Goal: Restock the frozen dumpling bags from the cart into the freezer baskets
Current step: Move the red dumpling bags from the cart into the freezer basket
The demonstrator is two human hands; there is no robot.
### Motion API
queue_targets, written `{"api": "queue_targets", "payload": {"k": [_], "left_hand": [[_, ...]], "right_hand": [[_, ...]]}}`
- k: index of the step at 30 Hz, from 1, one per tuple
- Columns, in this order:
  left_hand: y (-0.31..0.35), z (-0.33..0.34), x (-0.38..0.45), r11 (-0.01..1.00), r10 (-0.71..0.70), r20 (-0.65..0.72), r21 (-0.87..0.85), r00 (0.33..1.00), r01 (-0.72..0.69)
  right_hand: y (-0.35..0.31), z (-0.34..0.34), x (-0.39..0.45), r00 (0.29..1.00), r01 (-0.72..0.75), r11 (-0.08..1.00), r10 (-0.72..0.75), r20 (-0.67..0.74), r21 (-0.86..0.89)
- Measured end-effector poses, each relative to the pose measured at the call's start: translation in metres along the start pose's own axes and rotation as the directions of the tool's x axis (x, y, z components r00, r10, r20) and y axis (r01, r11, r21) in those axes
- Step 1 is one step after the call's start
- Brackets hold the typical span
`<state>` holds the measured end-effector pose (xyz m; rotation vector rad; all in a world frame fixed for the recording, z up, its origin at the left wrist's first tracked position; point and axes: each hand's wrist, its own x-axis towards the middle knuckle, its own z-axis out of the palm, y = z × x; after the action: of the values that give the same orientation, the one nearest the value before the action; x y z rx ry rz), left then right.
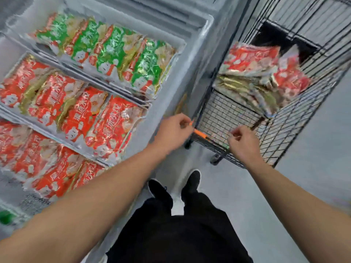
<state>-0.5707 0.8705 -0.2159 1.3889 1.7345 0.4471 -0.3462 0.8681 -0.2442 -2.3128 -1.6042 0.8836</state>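
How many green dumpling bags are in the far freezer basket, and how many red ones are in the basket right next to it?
Green bags: 4
Red bags: 4
Total: 8
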Motion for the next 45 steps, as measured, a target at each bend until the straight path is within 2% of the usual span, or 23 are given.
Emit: {"api": "queue_targets", "payload": {"k": [5,8,10,12,14,19,24,28,33,39,42,45], "left_hand": [[0.03,0.067,0.027,0.984,0.012,0.133,0.174,0.991,-0.035],[0.028,0.099,0.039,0.939,0.06,0.243,0.315,0.968,-0.137],[0.022,0.123,0.05,0.86,0.056,0.367,0.454,0.929,-0.231],[0.007,0.129,0.052,0.741,-0.054,0.459,0.614,0.887,-0.273],[-0.003,0.135,0.054,0.676,-0.16,0.504,0.682,0.848,-0.278],[-0.007,0.14,0.046,0.647,-0.102,0.483,0.696,0.87,-0.31],[-0.017,0.135,0.028,0.629,-0.08,0.508,0.693,0.857,-0.352],[-0.027,0.126,0.015,0.591,-0.1,0.566,0.696,0.819,-0.408],[-0.045,0.109,0.005,0.596,-0.124,0.671,0.639,0.731,-0.486],[-0.065,0.097,-0.003,0.637,-0.109,0.688,0.603,0.718,-0.481],[-0.056,0.092,0.0,0.726,-0.104,0.678,0.552,0.728,-0.41],[-0.035,0.089,0.013,0.817,-0.045,0.606,0.48,0.794,-0.32]], "right_hand": [[0.074,-0.007,0.012,0.993,-0.083,0.997,0.083,0.082,-0.01],[0.106,0.0,0.013,0.978,-0.078,0.996,0.086,0.192,-0.05],[0.13,0.003,0.016,0.956,-0.085,0.994,0.1,0.275,-0.069],[0.138,0.005,0.012,0.949,-0.043,0.997,0.059,0.31,-0.057],[0.145,0.005,0.014,0.958,-0.004,1.0,0.011,0.286,-0.025],[0.157,0.019,0.007,0.969,-0.023,0.995,0.046,0.243,-0.099],[0.157,0.032,-0.006,0.966,-0.153,0.985,0.165,0.2,-0.075],[0.158,0.038,-0.03,0.95,-0.186,0.979,0.201,0.24,-0.084],[0.155,0.051,-0.066,0.945,-0.159,0.965,0.209,0.252,-0.208],[0.149,0.064,-0.095,0.954,-0.172,0.959,0.22,0.204,-0.227],[0.146,0.061,-0.092,0.926,-0.157,0.952,0.235,0.296,-0.264],[0.135,0.048,-0.072,0.891,-0.108,0.969,0.193,0.411,-0.221]]}}
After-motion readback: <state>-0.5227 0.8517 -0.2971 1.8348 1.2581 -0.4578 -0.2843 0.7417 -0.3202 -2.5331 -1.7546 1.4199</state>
